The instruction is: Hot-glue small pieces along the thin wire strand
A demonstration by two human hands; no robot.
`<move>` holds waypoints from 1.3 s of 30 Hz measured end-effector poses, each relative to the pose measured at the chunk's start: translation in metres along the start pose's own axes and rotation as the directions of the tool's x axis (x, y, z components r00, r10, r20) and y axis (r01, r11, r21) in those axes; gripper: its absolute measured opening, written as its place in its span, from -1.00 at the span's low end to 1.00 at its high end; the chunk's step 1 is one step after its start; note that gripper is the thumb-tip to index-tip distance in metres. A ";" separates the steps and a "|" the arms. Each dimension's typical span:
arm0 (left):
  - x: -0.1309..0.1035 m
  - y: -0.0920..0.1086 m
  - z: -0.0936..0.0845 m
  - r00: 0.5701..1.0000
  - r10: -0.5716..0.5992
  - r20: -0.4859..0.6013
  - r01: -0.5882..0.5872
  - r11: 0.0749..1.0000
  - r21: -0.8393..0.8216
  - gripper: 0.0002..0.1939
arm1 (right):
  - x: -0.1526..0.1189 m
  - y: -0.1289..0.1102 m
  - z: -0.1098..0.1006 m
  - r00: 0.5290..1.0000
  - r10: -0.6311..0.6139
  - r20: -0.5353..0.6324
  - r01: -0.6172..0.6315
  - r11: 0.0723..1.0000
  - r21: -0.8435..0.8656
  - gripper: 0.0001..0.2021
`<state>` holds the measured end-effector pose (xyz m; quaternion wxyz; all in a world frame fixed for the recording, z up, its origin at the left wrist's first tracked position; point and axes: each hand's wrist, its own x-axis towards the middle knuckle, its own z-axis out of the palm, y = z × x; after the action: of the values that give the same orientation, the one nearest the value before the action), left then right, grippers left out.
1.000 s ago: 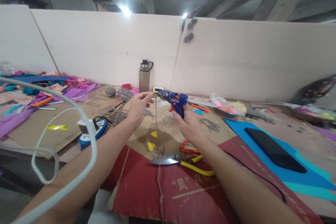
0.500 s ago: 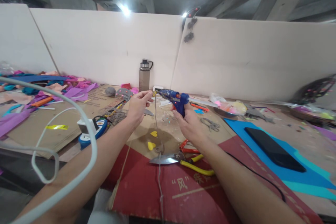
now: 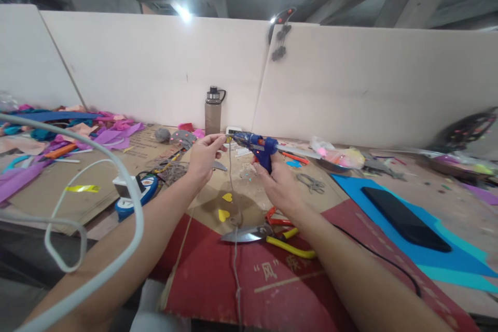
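Note:
My right hand [image 3: 278, 181] is wrapped round the handle of a blue hot glue gun [image 3: 265, 149], whose nozzle points left. At the nozzle tip, my left hand [image 3: 205, 156] pinches a small yellow piece [image 3: 229, 139] together with a grey string [image 3: 231, 171]. The string hangs down from the fingers and runs on toward the near edge of the cardboard. Two yellow heart cutouts [image 3: 224, 215] lie beside it. Below my right hand rest large shears [image 3: 245, 234] with yellow handles. Whether the nozzle touches the yellow piece is too small to tell.
A grey bottle [image 3: 212, 116] stands by the white partition. Small scissors [image 3: 311, 183] and a black phone [image 3: 404, 218] on blue sheets [image 3: 462, 257] lie to the right. At left are a blue power strip [image 3: 136, 197], a looping white cable [image 3: 138, 218] and coloured scraps [image 3: 116, 135].
Both hands keep nearly the same pose, the glue gun's nozzle still at the yellow piece. The whole view has shifted very slightly.

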<state>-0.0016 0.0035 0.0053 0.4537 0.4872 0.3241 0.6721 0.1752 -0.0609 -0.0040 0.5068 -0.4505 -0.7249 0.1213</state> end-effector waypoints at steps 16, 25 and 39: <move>0.007 0.000 -0.006 0.990 -0.087 -0.110 0.069 0.985 -0.159 -0.79 | 0.010 0.026 0.001 0.934 0.354 0.053 -0.335 0.812 0.478 -0.79; -0.001 -0.003 0.002 0.991 0.137 -0.001 -0.136 0.987 0.090 -0.82 | 0.019 0.080 -0.011 0.912 0.411 0.000 -0.402 0.894 -0.199 -0.73; -0.017 0.014 0.007 0.884 0.452 0.118 -0.454 0.775 0.439 -0.93 | 0.040 -0.012 0.050 0.935 0.333 0.124 -0.343 0.755 0.560 -0.66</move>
<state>0.0030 -0.0179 0.0135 0.1528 0.6449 0.3441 0.6651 0.1238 -0.0224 0.0056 0.5822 -0.3994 -0.5655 0.4263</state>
